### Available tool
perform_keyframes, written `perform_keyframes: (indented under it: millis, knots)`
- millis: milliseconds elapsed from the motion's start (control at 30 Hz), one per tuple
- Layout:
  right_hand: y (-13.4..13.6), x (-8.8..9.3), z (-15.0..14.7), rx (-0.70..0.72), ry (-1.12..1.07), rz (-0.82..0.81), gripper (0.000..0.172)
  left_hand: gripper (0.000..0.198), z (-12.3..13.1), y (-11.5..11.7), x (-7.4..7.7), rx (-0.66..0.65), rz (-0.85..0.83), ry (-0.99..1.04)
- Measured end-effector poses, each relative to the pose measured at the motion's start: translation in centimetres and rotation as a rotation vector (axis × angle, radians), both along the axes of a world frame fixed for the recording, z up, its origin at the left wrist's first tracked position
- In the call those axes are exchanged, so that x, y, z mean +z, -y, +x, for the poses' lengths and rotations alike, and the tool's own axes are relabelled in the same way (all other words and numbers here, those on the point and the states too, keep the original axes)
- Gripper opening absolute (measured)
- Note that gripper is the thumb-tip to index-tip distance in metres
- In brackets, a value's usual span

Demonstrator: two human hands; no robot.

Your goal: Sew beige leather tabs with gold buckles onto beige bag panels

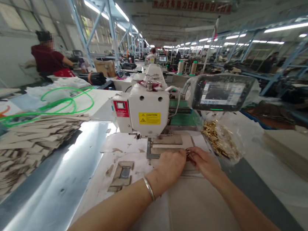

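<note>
While both hands (172, 164) (207, 164) pinch a tiny, unclear item (188, 153) between nearly closed fingertips (191, 150), the beige panel (199, 206) lies beneath them.

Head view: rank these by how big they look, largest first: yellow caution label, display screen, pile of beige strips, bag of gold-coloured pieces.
1. Pile of beige strips
2. Display screen
3. Bag of gold-coloured pieces
4. Yellow caution label

This is apparent size only; distances from the camera differ.
</note>
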State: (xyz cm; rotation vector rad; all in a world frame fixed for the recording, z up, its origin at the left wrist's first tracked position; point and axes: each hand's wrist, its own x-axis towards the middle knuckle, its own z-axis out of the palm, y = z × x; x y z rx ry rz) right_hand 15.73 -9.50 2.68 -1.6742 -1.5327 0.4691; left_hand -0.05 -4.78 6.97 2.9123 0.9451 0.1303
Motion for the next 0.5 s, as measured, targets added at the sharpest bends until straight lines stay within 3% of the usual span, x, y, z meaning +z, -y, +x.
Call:
perform_keyframes:
  millis: [67,167,300,400,500]
  knots:
    - [0.2,-0.1,-0.5,0.009,0.227,0.089,0.028,0.02,0.5,0.0,0.0,0.006,0.005,-0.008]
    - [0.5,0.0,-1.1,0.032,0.379,0.142,0.03,0.021,1.1,-0.1,-0.1,0.005,0.01,-0.005]
    - [0.3,0.5,-0.4,0.024,0.306,0.03,0.018,0.023,0.9,-0.7,-0.7,-0.006,0.09,0.066]
    - [-0.7,0.5,1.2,0.02,0.187,-0.067,0.023,0.031,0.0,-1.2,-2.3,-0.071,0.227,0.166]
    - [-2.2,0.3,2.7,0.014,0.09,-0.147,0.031,0.054,-1.3,-1.8,-4.3,-0.065,0.225,0.202]
